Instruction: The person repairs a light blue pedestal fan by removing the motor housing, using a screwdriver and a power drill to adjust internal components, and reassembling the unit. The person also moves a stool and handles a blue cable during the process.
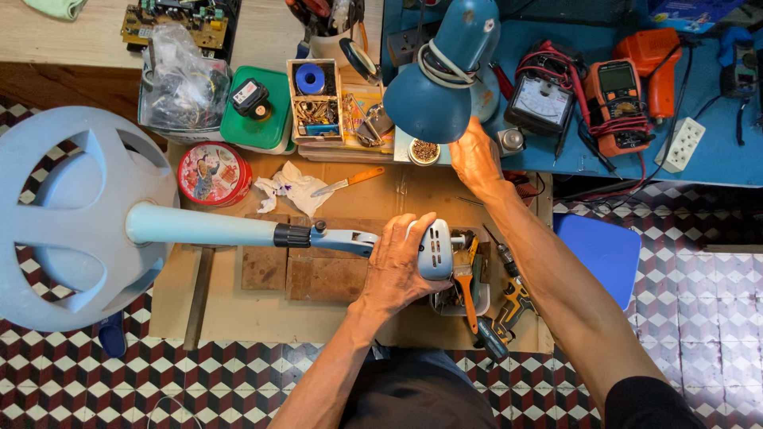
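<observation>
The left hand lies over the pale blue motor housing of a pedestal fan laid flat on a cardboard-covered counter, its grip wrapped around the housing's near end. The fan's pole runs off toward nine o'clock, through a black collar, to the big round base that hangs over the tiled floor. The right hand is up at one o'clock from the housing, fingers curled around the rim of the blue desk lamp, a loose grip on the shade edge rather than a clamp.

As I judge it, the step in hand is setting the light on the motor end. To do it well, keep the left palm pressing the housing down so the long pole cannot roll on the wooden blocks, and turn the shade by its rim only, since the metal near a bulb may be hot.

Just to three o'clock of the housing lie an orange-handled brush and a yellow cordless drill. At twelve o'clock sit a parts box, a round red tin, and an orange multimeter on the blue bench.
</observation>
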